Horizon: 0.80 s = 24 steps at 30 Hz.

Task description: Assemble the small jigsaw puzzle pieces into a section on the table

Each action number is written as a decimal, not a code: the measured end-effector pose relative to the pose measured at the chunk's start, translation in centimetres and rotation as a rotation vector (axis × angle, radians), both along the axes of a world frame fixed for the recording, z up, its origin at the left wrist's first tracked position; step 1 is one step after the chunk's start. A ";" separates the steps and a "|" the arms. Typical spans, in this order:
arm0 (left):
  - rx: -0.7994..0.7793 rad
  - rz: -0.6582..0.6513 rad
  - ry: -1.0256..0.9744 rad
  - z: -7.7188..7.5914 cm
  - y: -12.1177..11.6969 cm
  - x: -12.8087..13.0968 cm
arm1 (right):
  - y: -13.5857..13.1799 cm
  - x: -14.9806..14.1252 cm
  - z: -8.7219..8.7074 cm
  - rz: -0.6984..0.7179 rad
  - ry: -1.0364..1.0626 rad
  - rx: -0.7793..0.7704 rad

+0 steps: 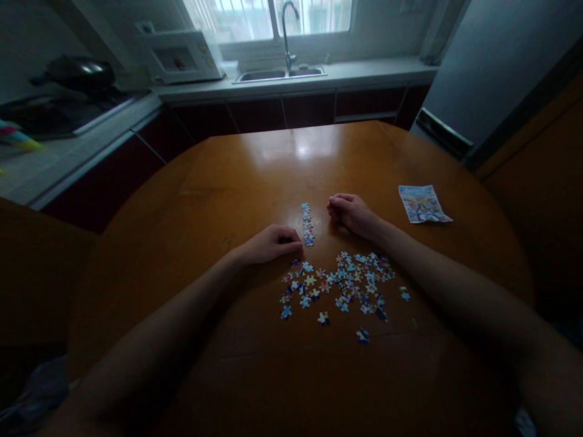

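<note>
Fingers [290, 233] of the left hand [271, 244] curl loosely, the thumb running alongside the index finger with a small dark gap between them; whether they pinch a piece cannot be told. Seen from the head-worn camera, this hand rests at the left of a narrow strip of joined puzzle pieces [308, 224], its fingertips just beside the strip's near end; contact is too fine to make out. On the strip's other side, apart from it, the right hand [347, 212] has its fingers bent inward, tips close to the thumb, and whatever they may hold is hidden.

The strip lies lengthwise, pointing away from the person, near the middle of a large, rounded brown wooden table [237, 176]. Closer to the person, a scatter of loose puzzle pieces [350, 279] in light blue, yellow, white and dark tones fills the space between the forearms, some overlapping, a few strays at the edges. It sits directly on the near side of the strip. Right of the right hand lies a creased sheet [423, 204] with a colourful picture; the right forearm [437, 267] runs between it and the loose pieces.

Beyond the table, a kitchen counter [378, 68] carries a double sink [264, 75] with a tall faucet [286, 36] below a bright window [314, 15]. Left of the sink stands a white microwave [182, 57], then a dark pan [84, 73] on a stove [40, 115]. A tall grey refrigerator [496, 60] rises at the right.
</note>
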<state>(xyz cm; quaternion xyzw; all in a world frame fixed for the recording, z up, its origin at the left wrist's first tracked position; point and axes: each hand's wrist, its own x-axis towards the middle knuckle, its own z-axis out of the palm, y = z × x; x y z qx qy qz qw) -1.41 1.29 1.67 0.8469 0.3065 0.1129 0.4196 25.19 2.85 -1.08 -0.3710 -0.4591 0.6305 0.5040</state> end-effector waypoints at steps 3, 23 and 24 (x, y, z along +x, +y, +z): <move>0.031 0.115 -0.004 -0.5 -0.2 0.3 | -0.1 0.0 0.2 0.012 0.000 -0.014; 0.124 0.162 -0.011 -1.3 0.0 0.4 | -0.1 0.0 0.2 0.020 0.004 -0.024; 0.125 0.162 -0.011 -1.3 0.0 0.4 | -0.1 0.0 0.2 0.019 0.007 -0.022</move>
